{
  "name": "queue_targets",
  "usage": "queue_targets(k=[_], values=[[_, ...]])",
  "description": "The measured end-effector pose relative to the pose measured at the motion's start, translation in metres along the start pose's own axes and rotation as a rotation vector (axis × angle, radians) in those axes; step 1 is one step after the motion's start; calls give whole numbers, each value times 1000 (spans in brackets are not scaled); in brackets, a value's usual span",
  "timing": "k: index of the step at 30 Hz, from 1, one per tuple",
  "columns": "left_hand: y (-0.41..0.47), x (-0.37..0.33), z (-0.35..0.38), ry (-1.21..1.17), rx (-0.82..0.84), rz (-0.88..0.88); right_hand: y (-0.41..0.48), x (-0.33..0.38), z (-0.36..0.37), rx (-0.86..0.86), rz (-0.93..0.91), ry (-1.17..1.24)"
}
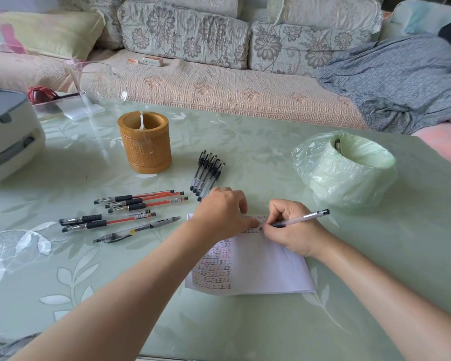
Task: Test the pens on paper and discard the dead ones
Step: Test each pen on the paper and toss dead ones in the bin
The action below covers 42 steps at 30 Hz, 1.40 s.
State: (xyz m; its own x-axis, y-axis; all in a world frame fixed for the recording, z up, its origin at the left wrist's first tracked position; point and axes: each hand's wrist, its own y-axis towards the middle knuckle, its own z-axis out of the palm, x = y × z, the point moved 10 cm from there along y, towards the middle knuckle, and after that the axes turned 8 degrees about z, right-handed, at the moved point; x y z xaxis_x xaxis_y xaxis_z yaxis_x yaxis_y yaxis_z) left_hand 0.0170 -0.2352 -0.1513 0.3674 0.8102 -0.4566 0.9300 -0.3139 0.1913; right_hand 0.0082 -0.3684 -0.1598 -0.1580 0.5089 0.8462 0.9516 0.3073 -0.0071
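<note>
My right hand (292, 227) grips a clear pen with a black end (303, 217), its tip pressed on the white paper (266, 267) near the sheet's top edge. My left hand (223, 212) lies flat on the paper's upper left, fingers closed, holding it down. Rows of small written marks cover the sheet's left part. Several capped black pens (206, 173) lie bunched just beyond my left hand. Several red-barrelled pens (138, 201) and one clear black pen (138, 229) lie spread to the left.
A small bin lined with a pale green plastic bag (349, 168) stands at the right, something dark inside. A brown bamboo pen holder (145, 144) stands behind the pens. A clear jug (99, 84) and a white appliance (8, 134) occupy the left; a sofa runs behind.
</note>
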Motion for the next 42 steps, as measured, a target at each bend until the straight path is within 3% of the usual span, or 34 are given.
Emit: queue_targets(k=[6, 19, 42], values=[[0, 0, -1, -7, -4, -4, 2, -2, 3, 36, 59, -30], [-1, 1, 1, -12, 7, -19, -1, -2, 0, -26, 4, -14], [0, 3, 1, -23, 8, -28, 1, -1, 6, 35, -4, -14]])
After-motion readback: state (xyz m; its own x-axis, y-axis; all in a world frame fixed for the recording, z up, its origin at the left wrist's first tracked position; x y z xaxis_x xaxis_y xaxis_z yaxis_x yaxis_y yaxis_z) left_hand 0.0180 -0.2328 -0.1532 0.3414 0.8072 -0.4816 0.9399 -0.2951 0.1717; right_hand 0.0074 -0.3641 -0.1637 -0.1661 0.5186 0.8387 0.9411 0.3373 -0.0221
